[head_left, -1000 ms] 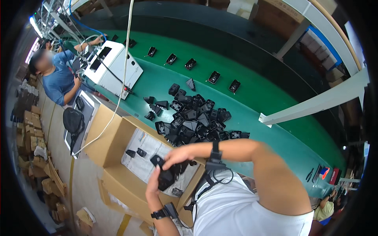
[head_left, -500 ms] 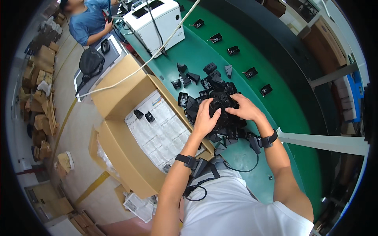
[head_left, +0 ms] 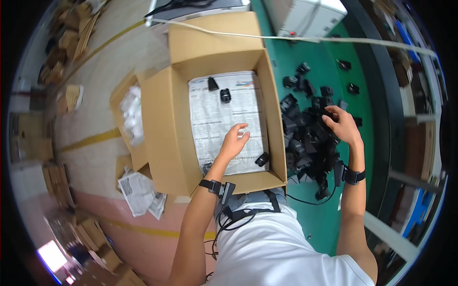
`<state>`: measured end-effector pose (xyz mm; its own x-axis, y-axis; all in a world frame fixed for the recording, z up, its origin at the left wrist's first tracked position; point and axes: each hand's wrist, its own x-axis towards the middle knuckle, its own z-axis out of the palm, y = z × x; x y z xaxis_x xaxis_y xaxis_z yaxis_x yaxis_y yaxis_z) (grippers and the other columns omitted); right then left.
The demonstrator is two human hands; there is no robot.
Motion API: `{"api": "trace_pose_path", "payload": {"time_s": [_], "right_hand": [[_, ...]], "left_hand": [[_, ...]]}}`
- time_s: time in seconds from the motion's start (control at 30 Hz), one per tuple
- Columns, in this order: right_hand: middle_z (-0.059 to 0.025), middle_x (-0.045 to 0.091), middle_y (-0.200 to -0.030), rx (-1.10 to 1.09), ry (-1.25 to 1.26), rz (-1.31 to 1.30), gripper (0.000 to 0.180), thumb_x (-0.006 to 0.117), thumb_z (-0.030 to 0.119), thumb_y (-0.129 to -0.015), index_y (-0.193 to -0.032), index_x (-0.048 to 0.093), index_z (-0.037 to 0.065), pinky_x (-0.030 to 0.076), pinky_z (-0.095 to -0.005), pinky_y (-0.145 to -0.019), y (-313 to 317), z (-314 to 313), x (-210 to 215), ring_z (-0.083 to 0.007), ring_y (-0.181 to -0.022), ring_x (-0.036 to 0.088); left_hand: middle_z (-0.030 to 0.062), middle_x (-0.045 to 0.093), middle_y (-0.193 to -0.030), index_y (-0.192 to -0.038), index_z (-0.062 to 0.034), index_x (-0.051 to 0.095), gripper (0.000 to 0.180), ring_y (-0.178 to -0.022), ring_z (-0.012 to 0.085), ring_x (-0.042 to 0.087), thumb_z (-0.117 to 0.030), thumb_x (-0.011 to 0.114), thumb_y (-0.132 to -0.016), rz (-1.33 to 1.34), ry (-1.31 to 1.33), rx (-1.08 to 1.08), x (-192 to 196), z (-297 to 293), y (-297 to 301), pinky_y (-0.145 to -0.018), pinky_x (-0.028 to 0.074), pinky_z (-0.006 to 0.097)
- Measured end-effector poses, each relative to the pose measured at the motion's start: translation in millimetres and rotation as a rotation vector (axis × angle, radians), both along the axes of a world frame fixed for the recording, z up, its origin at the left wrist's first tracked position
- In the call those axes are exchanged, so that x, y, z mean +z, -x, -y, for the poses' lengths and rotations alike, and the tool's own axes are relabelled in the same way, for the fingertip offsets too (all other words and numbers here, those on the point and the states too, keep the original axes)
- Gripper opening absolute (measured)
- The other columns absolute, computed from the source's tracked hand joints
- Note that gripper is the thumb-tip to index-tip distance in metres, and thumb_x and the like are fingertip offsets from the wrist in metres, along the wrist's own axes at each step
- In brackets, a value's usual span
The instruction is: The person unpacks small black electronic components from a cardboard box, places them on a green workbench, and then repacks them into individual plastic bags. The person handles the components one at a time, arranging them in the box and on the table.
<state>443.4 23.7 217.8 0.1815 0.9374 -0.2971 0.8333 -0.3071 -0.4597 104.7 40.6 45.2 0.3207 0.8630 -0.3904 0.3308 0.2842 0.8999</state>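
My left hand (head_left: 234,142) hovers over the open cardboard box (head_left: 160,131), its thumb and fingers apart and nothing visible in it. Newspaper (head_left: 210,119) lines the bottom of the box. On that paper lie a black wedge-shaped plastic part (head_left: 213,84), a small black housing (head_left: 225,96) and another black part (head_left: 262,159) in the near right corner. My right hand (head_left: 344,126) is at the right side of a heap of black plastic parts (head_left: 305,128) on the green table. Its thumb and fingers are spread, with no part visibly gripped. Both wrists wear black straps with small devices.
A pale cable (head_left: 210,31) stretches across above the box's far flap. Behind the heap stands a white machine (head_left: 305,16). Single black parts (head_left: 353,88) sit on the table's darker green strip (head_left: 362,105). Left of the box is a smaller carton (head_left: 125,107) with white wrapping.
My view has turned toward the box. My left hand has left the heap and moved left over the box; my right hand stays by the heap, now apart from the left.
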Motion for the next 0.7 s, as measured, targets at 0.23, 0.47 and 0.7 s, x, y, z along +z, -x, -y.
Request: {"api": "trace_pose_path", "payload": {"time_s": [0.23, 0.47, 0.7], "right_hand": [[-0.0191, 0.066, -0.107, 0.391, 0.119, 0.016, 0.045, 0.066, 0.031, -0.081, -0.112, 0.061, -0.002, 0.049, -0.0368, -0.088, 109, -125, -26, -0.0322, -0.1, 0.064], [-0.0249, 0.053, -0.127, 0.566, 0.071, 0.002, 0.068, 0.072, 0.034, -0.071, -0.131, 0.05, 0.011, 0.045, -0.0409, -0.098, 259, -236, -232, -0.0369, -0.114, 0.055], [-0.0228, 0.039, -0.133, 0.429, -0.126, 0.262, 0.061, 0.057, 0.009, -0.08, -0.134, 0.04, 0.031, 0.054, -0.0507, -0.08, 306, -174, -320, -0.0496, -0.108, 0.05]], "left_hand": [[0.0205, 0.061, -0.115, -0.117, -0.0037, 0.059, 0.04, -0.101, 0.0339, 0.062, -0.024, 0.064, -0.083, -0.286, 0.123, 0.163, -69, 52, 79, -0.087, 0.049, 0.042], [0.0218, 0.047, -0.134, -0.131, -0.0167, 0.052, 0.051, -0.114, 0.0383, 0.054, -0.021, 0.058, -0.081, -0.267, -0.004, -0.423, -94, 71, 15, -0.097, 0.045, 0.045], [0.0168, 0.043, -0.139, -0.134, -0.0307, 0.049, 0.054, -0.117, 0.0398, 0.053, -0.014, 0.052, -0.083, -0.485, 0.001, -0.996, -138, 99, -24, -0.095, 0.046, 0.048]]}}
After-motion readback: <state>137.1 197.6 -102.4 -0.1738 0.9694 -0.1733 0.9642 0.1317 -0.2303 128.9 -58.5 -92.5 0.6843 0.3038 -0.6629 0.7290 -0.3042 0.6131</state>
